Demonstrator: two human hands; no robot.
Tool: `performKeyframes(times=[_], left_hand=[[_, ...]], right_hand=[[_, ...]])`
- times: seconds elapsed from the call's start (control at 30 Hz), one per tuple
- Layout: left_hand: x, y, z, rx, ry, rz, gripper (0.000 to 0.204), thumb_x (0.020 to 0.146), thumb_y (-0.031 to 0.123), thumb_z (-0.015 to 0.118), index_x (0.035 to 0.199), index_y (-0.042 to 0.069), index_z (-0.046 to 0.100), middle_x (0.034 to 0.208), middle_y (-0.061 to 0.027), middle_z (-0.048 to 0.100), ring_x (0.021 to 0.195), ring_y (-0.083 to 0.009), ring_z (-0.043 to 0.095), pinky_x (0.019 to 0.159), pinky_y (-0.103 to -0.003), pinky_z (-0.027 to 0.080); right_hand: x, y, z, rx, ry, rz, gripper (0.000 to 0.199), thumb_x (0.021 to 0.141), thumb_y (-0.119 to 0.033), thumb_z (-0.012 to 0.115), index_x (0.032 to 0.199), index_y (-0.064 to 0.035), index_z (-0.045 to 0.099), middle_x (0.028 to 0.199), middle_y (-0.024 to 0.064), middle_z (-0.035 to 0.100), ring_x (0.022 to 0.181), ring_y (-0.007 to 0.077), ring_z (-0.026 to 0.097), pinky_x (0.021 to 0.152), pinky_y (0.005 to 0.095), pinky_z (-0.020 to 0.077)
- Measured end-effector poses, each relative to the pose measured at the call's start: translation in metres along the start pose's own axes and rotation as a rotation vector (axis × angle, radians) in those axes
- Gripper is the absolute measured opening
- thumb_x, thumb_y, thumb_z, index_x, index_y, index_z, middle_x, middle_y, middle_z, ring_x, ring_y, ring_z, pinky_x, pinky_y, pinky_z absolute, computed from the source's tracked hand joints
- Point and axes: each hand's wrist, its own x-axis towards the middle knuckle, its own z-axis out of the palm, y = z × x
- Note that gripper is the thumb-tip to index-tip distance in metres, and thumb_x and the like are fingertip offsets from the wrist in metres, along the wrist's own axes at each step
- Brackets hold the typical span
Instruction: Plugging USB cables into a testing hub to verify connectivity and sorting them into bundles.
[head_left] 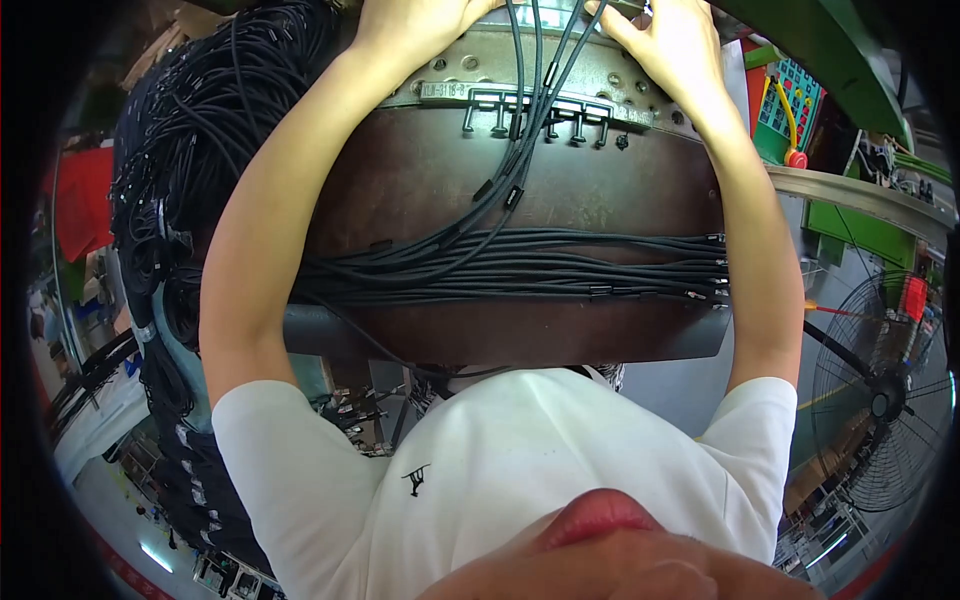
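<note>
Head view, left hand: the left hand [405, 25] is seen at the top edge, resting on the perforated metal plate [600, 75]; its fingers are cut off by the frame, so whether they are closed on anything cannot be told.
Head view, right hand: the right hand [670, 45] is laid on the same plate, just beside the upper run of the black cables [530, 100]; a grip on them cannot be confirmed, as the fingertips are hidden.
Cable location: the cables are led down between the hands, past a metal comb bracket [540, 105], then bent onto the brown bench top [420, 190], where a cable bundle [560, 270] lies flat.
Long axis: the bundle is laid left to right across the bench, with connector ends [712, 268] pointed toward the person's right; the upper strands run up and away from the person.
Handling, judged: the cables are expected to be light, limp and springy, easily tangled; they are best taken by the sheath near the ends, not by the connectors.
Surroundings: a large hanging mass of black cables [170, 180] is seen at left, a floor fan [880, 400] at right.
</note>
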Motion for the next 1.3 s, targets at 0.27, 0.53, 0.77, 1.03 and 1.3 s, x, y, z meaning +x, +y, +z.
performKeyframes(times=[0.27,0.53,0.77,1.03,1.3], left_hand=[[-0.071,0.011,-0.062,-0.337,-0.053,-0.159,0.055,0.09,0.028,0.064,0.133,-0.001,0.048,0.125,-0.0145,0.062,0.115,-0.0337,0.059,0.096,-0.041,0.047],[-0.294,0.098,-0.114,-0.094,-0.953,-0.382,0.028,0.086,0.023,0.06,0.104,0.002,0.067,0.102,-0.0202,0.065,0.1,-0.0384,0.061,0.088,-0.047,0.047],[-0.368,0.062,-0.076,0.035,-0.529,-0.46,0.025,0.079,0.016,0.064,0.1,0.003,0.068,0.1,-0.0201,0.064,0.096,-0.0403,0.06,0.082,-0.05,0.047],[-0.352,0.058,-0.067,0.012,-0.609,-0.545,0.025,0.082,0.019,0.061,0.101,0.003,0.067,0.103,-0.0208,0.064,0.096,-0.0393,0.061,0.083,-0.049,0.047],[-0.357,0.058,-0.069,0.128,-0.609,-0.403,0.026,0.082,0.016,0.06,0.103,0.003,0.066,0.104,-0.022,0.064,0.097,-0.0402,0.061,0.084,-0.048,0.049]], right_hand=[[-0.057,0.002,-0.034,-0.039,0.17,-0.407,0.038,0.086,-0.017,0.069,0.119,-0.001,0.06,0.119,0.0174,0.06,0.109,0.0306,0.061,0.095,0.0351,0.0456],[-0.34,0.063,-0.062,0.03,0.15,0.559,0.035,0.092,-0.014,0.06,0.123,-0.0014,0.051,0.122,0.0161,0.057,0.116,0.0289,0.051,0.104,0.0407,0.037],[-0.425,0.087,-0.004,0.299,-0.312,0.599,0.022,0.085,-0.003,0.062,0.107,-0.0009,0.062,0.104,0.0138,0.064,0.096,0.0301,0.059,0.083,0.0409,0.048],[-0.409,0.076,0.003,0.117,-0.064,0.311,0.016,0.083,-0.001,0.064,0.099,-0.0004,0.063,0.094,0.0133,0.064,0.086,0.0308,0.059,0.075,0.0399,0.0483],[-0.39,0.071,0.004,0.072,0.012,0.202,0.015,0.082,0.001,0.063,0.096,0.0003,0.064,0.091,0.0147,0.065,0.083,0.0324,0.062,0.07,0.0393,0.0489]])
